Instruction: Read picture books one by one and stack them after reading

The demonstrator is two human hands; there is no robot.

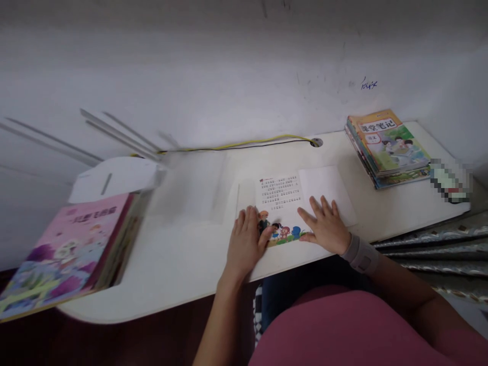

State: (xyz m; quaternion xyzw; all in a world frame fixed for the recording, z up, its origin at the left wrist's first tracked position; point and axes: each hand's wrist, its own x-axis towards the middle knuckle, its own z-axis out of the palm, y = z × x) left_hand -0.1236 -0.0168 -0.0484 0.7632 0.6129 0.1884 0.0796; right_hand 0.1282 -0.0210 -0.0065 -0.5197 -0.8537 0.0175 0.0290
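Observation:
An open picture book [284, 201] lies flat near the front edge of the white desk [183, 254], with printed text and cartoon figures on its left page and a blank white right page. My left hand [246, 244] rests flat on the book's left edge, fingers stretched out. On the lower middle of the book, my right hand [324, 226] also lies flat, fingers spread. A grey band wraps my right wrist [360, 254]. Neither hand holds anything.
A pile of books with a pink cover [72, 249] sits at the desk's left end, with a white object [114, 178] behind it. Another stack of colourful books [391, 147] stands at the back right. A yellow cable [244, 145] runs along the wall to a desk hole.

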